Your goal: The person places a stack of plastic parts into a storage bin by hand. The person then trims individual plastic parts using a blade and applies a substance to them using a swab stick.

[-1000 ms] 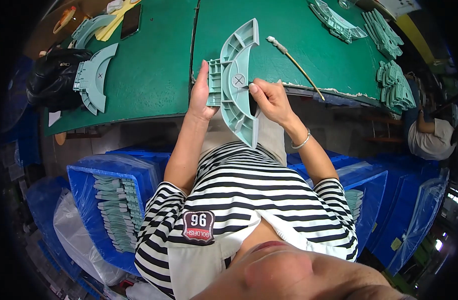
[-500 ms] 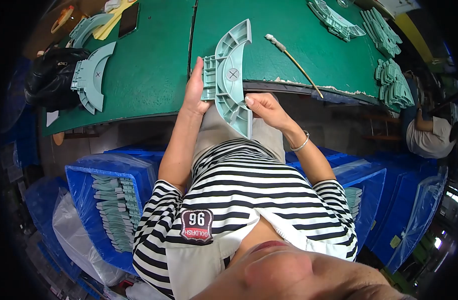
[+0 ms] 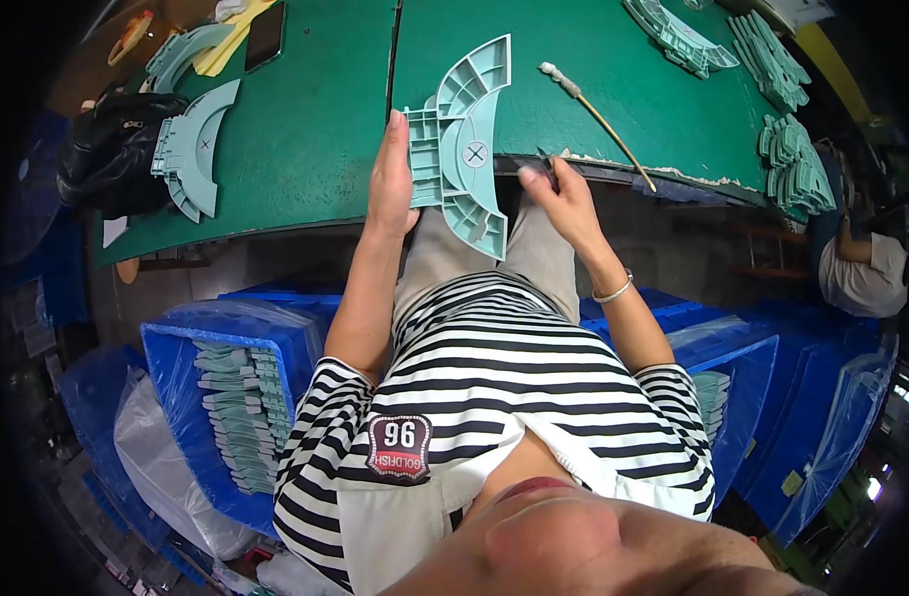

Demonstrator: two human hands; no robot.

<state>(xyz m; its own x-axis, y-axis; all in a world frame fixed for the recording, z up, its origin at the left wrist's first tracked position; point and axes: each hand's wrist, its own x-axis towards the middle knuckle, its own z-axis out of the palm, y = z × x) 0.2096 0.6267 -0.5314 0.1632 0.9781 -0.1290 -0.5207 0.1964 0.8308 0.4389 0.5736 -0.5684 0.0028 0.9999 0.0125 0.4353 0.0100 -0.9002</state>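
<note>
My left hand (image 3: 391, 184) is closed on the ribbed left edge of a pale green curved plastic part (image 3: 457, 134). The part is held upright above my lap, at the table's edge, and a round disc with a cross mark sits at its middle. To its right, apart from it, my right hand (image 3: 567, 204) is pinched on a small dark thing, too small and blurred to make out. A stick with a whitish wrapped tip (image 3: 603, 124) lies on the green table (image 3: 305, 129), beyond my right hand.
Similar green parts (image 3: 201, 149) rest by a black bag (image 3: 107, 154) at the left; more stacks (image 3: 794, 164) stand at the right. A phone (image 3: 266, 37) lies at the back left. Blue bins (image 3: 166, 397) flank my body. Another person (image 3: 864, 273) sits at the far right.
My right hand has moved off the part, to the right and slightly up. The part stays in my left hand, a little higher than a second ago.
</note>
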